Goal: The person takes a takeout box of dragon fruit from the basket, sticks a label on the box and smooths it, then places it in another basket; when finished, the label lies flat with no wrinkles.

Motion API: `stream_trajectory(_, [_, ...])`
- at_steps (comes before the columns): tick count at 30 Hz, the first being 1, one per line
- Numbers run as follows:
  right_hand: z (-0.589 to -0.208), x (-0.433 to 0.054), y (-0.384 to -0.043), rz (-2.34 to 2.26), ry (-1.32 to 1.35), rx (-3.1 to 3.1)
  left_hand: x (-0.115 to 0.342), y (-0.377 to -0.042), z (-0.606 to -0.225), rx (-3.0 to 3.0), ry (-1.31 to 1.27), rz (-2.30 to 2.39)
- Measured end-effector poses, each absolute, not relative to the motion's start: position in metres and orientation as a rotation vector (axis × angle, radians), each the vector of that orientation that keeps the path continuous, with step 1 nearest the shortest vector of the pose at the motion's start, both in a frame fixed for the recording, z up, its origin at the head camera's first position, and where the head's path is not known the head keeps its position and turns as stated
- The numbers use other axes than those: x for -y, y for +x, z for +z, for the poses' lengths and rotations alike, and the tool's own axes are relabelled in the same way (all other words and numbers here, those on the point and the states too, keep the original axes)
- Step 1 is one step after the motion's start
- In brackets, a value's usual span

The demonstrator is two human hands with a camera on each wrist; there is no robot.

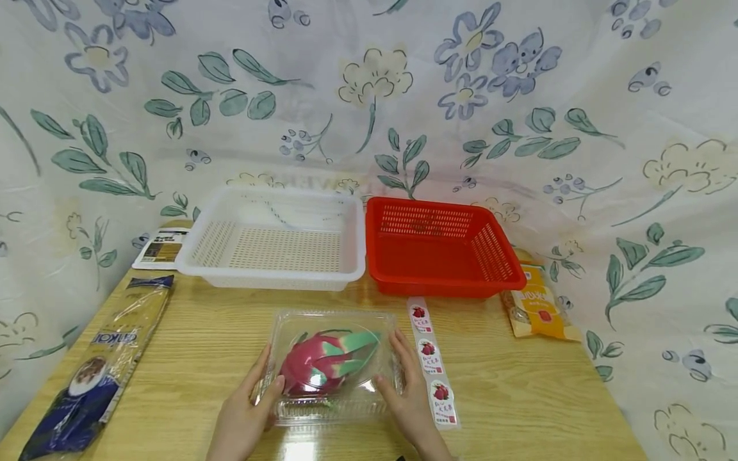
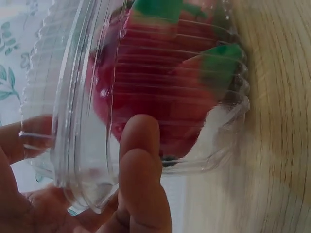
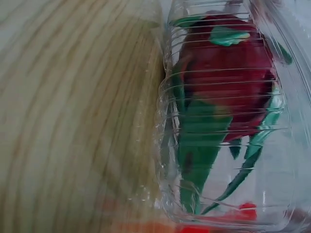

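A clear plastic clamshell box (image 1: 369,410) with its lid down is in the front middle of the table. Inside lies a dragon fruit (image 1: 314,365), pink with green-tipped scales, seen through the ribbed walls in both wrist views. My left hand (image 1: 245,403) grips the box's left side, thumb at the front corner. In the left wrist view, fingers (image 2: 141,170) of that hand press against the side wall. From the right, my right hand (image 1: 412,400) holds the opposite side, thumb over the lid. I cannot tell whether the box touches the table.
Right of the box lies a strip of dragon fruit stickers (image 1: 429,358). Behind stand a white basket (image 1: 271,278) and a red basket (image 1: 450,288). A long blue-and-gold packet (image 1: 98,365) and a white-and-brown packet (image 1: 161,250) lie left, a yellow packet (image 1: 542,304) right. Floral cloth (image 1: 369,96) hangs behind.
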State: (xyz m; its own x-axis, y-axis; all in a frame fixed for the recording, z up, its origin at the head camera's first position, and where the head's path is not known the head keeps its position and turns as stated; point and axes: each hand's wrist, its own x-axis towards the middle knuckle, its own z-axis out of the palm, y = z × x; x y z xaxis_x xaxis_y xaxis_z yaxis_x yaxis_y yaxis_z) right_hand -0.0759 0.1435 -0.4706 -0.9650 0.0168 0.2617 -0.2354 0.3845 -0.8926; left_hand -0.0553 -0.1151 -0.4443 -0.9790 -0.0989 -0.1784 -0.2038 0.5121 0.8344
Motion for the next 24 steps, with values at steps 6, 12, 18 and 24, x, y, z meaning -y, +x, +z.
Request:
stream_trajectory(6, [-0.474,-0.145,-0.076,1.567,0.226,2.403,0.117,-0.057,-0.444,-2.644,-0.208,1.437])
stream_trajectory(12, [-0.477,-0.152,-0.076,1.519,0.305,2.432,0.121,-0.053,-0.45,-2.649,-0.165,1.395])
stream_trajectory(18, [-0.471,-0.178,-0.092,1.431,0.237,2.481,0.122,-0.051,-0.452,-2.605,-0.178,1.391])
stream_trajectory(24, [-0.47,-0.207,-0.111,1.13,-0.131,2.613,0.122,-0.05,-0.452,-2.543,-0.213,1.445])
